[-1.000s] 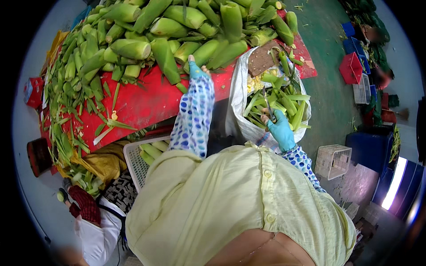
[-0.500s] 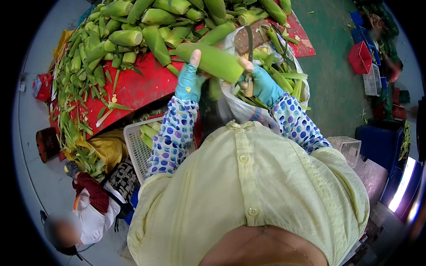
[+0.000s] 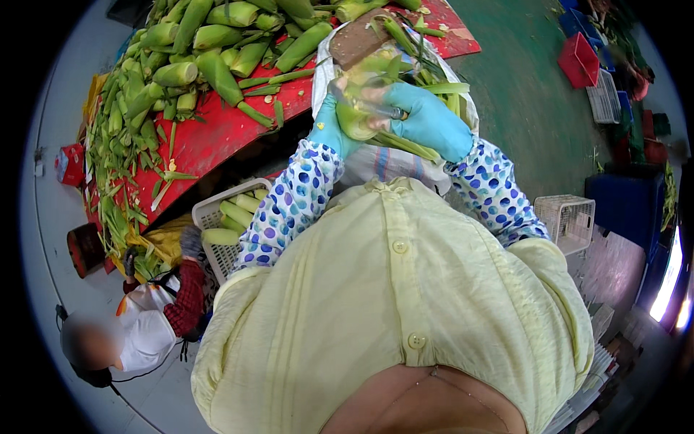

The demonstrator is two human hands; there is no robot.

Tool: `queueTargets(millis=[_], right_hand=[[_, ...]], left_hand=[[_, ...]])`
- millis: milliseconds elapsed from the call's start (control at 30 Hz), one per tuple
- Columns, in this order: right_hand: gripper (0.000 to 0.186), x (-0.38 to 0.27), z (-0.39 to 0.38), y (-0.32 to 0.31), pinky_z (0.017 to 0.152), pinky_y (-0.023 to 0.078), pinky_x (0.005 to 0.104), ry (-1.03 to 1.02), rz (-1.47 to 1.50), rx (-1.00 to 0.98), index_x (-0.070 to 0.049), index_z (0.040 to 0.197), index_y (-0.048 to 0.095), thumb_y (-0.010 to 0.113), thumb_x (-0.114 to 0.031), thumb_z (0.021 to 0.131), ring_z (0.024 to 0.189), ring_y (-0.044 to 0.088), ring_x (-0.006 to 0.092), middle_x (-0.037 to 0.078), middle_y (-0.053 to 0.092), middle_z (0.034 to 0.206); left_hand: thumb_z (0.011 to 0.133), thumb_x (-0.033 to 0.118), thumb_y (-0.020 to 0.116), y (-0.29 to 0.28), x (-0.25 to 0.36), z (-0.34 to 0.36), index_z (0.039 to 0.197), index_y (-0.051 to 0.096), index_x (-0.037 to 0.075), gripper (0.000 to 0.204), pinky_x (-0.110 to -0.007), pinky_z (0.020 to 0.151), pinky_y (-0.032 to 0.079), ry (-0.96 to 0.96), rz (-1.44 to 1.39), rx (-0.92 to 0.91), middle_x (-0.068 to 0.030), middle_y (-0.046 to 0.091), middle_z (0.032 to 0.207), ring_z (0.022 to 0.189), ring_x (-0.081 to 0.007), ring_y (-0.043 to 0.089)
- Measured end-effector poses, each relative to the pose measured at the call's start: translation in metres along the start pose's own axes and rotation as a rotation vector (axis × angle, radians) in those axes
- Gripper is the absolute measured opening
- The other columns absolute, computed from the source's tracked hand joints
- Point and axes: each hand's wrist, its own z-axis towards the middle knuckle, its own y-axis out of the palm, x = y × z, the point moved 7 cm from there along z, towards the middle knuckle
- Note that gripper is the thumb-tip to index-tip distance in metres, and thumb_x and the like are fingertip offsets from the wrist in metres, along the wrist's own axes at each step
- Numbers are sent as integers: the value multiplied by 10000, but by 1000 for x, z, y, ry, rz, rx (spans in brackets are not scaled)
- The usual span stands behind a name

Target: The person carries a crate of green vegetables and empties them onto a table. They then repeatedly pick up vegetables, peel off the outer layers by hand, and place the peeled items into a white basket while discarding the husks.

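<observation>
Both my hands, in teal fingerless gloves, are over a white woven sack holding green husk leaves and a brown board. My left hand is wrapped round a green ear of corn, which is blurred by motion. My right hand is closed on a knife against the same ear, with loose husk below its fingers; the blade is too smeared to make out. A red table piled with unhusked corn lies beyond my left hand.
A white basket with pale-green ears sits below the table. A co-worker in gray gloves is at lower left. A white crate, blue bin and red crate stand along the green floor at right.
My left hand took an ear from the pile and brought it right, over the sack, to my knife hand. The co-worker's gloved hand has moved up toward the basket.
</observation>
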Motion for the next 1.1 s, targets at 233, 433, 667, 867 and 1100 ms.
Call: queueTargets(millis=[233,433,667,867,1100], right_hand=[[482,18,-18,12,738,533,472,-243,-690,-75,-26,1176,646,743,-352,836,830,653,350,143,651,917],[366,59,-5,-1,751,562,367,223,-193,10,7,1174,679,719,-232,899,842,690,225,129,694,985],[431,222,-21,-97,698,579,332,716,-223,236,-1,1226,691,692,-314,929,772,721,187,141,752,1005],[568,117,-20,-8,607,508,228,591,374,158,-48,1344,648,685,-482,979,786,643,99,20,738,1078],[564,78,0,64,775,556,289,589,755,108,-17,1354,580,788,-271,894,919,680,130,70,713,1135]], left_hand=[[1027,465,577,-63,-29,3,1382,550,66,534,-503,930,594,-120,34,223,-161,674,1218,1045,-333,695],[1017,433,621,-44,-33,-4,1324,598,82,467,-472,889,596,-83,-73,342,-165,687,1171,1005,-320,693],[973,602,600,-48,-11,-53,1410,531,19,732,-611,988,539,-418,-99,13,-354,612,1266,1096,-483,659],[909,587,702,-50,8,-47,1419,530,48,762,-556,1123,462,-113,-128,213,-233,592,1391,1278,-399,586],[979,347,721,-49,13,-43,1434,523,58,575,-426,1054,528,-72,568,82,-101,640,1310,1198,-237,640]])
